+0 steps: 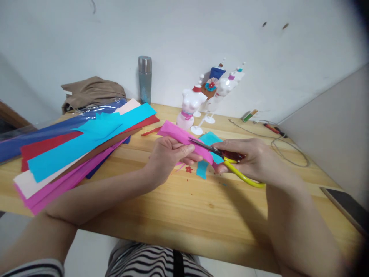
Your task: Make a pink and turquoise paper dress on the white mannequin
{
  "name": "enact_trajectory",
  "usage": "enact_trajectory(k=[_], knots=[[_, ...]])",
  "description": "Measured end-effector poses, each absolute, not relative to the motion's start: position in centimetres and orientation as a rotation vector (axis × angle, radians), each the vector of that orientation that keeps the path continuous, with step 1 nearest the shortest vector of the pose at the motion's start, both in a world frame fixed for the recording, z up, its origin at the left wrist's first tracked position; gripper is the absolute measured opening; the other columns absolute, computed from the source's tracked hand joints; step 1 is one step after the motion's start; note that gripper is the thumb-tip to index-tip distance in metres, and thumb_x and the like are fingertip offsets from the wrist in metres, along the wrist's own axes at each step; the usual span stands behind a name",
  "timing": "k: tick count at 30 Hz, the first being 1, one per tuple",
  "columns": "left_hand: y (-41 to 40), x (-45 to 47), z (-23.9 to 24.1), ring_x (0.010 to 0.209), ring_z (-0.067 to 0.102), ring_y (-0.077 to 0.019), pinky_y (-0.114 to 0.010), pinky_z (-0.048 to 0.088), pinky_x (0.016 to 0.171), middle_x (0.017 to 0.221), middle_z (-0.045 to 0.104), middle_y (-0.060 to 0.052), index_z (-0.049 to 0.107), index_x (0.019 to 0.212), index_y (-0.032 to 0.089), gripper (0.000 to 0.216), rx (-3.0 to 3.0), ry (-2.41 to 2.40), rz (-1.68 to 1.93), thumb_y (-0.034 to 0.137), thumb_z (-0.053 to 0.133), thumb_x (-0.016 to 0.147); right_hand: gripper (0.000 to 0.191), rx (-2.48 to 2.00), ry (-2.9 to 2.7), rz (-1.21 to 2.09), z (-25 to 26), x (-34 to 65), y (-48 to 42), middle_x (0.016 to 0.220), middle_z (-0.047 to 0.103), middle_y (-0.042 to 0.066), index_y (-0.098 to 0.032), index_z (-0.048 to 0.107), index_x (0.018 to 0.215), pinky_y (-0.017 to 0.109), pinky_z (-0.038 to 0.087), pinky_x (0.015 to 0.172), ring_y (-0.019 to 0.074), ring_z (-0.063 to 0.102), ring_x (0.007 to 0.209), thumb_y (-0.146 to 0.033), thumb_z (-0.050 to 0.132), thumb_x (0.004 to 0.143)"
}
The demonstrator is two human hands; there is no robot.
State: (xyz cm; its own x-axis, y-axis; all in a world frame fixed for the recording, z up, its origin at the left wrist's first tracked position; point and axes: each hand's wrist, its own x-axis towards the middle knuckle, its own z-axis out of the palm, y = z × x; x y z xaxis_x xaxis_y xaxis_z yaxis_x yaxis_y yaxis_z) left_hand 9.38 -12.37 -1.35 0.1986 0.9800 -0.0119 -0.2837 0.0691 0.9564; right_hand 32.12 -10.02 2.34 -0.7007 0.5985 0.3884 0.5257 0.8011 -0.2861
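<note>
No legible text, numbers or logos anywhere. Steel flask [144, 79]: plain. Scissors [243, 177]: no brand readable. Pink paper strip [175, 134], coloured sheets [86, 142]: unprinted. Tube by wall [249, 114]: too small to read.

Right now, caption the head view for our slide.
At a wooden table, the left hand holds pink paper while the right hand cuts it with yellow-handled scissors.
</note>
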Motion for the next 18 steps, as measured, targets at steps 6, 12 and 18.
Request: enact_trajectory(k=[6,12,18], knots=[[-12.37,9.47,-1.36,0.057,0.072,-0.0137,-0.021,0.057,0.059,0.07,0.079,-0.006,0.076,0.068,0.017,0.017,1.044,0.868,1.171,0.026,0.076,0.082,0.06,-0.765,-2.509,0.158,2.2,32.09,-9.91,0.055,0.06,0.002,-0.01,0.079,0.091,0.021,0.037,0.044,0.0103,0.048,0.045,-0.068,0.059,0.092],[-12.34,9.37,-1.51,0.058,0.073,-0.0141,-0.022,0.057,0.06,0.072,0.08,-0.008,0.076,0.067,0.015,0.019,1.05,0.858,1.176,0.028,0.076,0.081,0.063,-0.753,-2.516,0.178,2.29,31.99,-9.86,0.054,0.059,0.002,-0.008,0.08,0.092,0.02,0.037,0.043,0.0095,0.046,0.044,-0.068,0.058,0.092],[-12.2,9.31,-1.73,0.057,0.072,-0.0135,-0.022,0.057,0.06,0.074,0.08,-0.009,0.077,0.067,0.014,0.022,1.068,0.869,1.151,0.032,0.078,0.079,0.064,-0.768,-2.508,0.225,2.05,32.01,-9.66,0.053,0.061,0.001,-0.008,0.08,0.089,0.02,0.037,0.042,0.0093,0.047,0.043,-0.068,0.059,0.092]])
